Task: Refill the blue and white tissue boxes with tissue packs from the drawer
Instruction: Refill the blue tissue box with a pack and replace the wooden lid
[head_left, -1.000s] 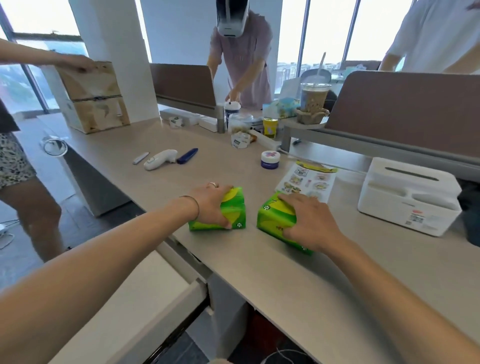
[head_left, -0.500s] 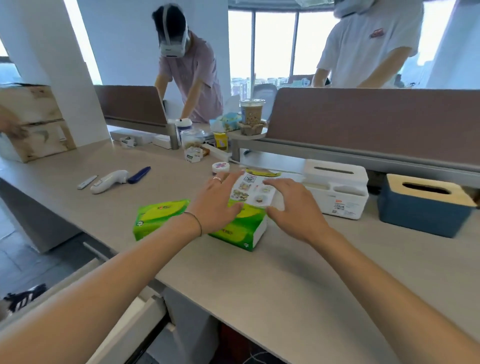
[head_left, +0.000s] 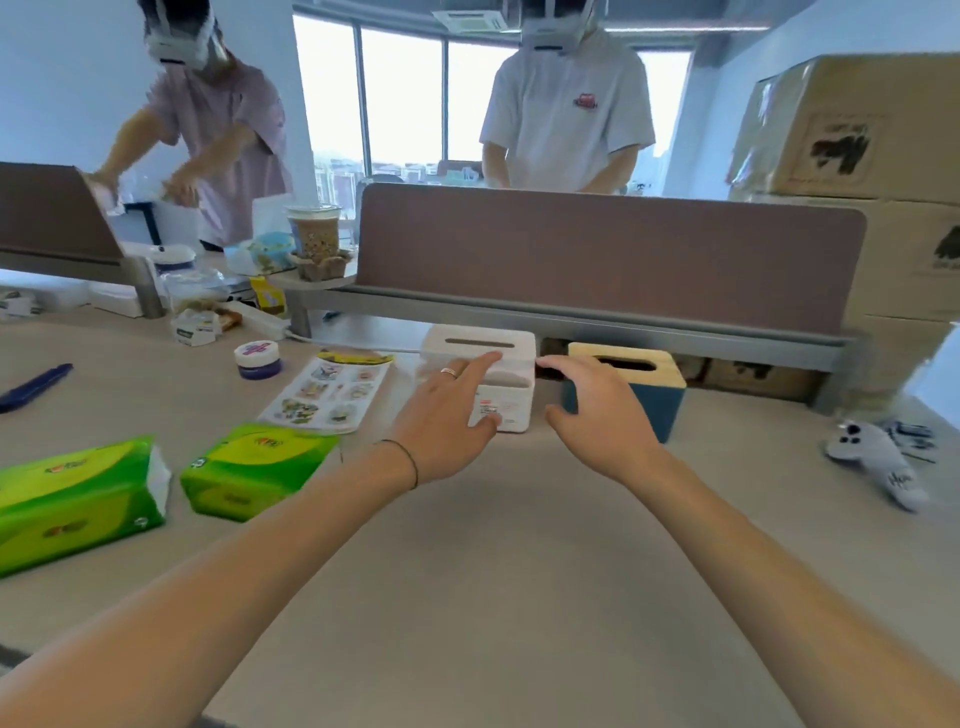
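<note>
Cut off: I see the leftmost tissue pack (head_left: 78, 499) clipped by the frame edge; second tissue pack (head_left: 254, 467) beside it.
Left hand (head_left: 447, 415): fingers spread, over white tissue box (head_left: 511, 345), front partly hidden.
Right hand (head_left: 602, 410): fingers loose, holding nothing, covering blue tissue box (head_left: 657, 402).

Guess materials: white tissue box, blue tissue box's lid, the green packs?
White tissue box: likely matte plastic, with smooth moulded edges. Blue tissue box: its lid looks like pale wood or bamboo, though the grain is too blurred to confirm. Green tissue packs: glossy plastic film, creased and shiny.
</note>
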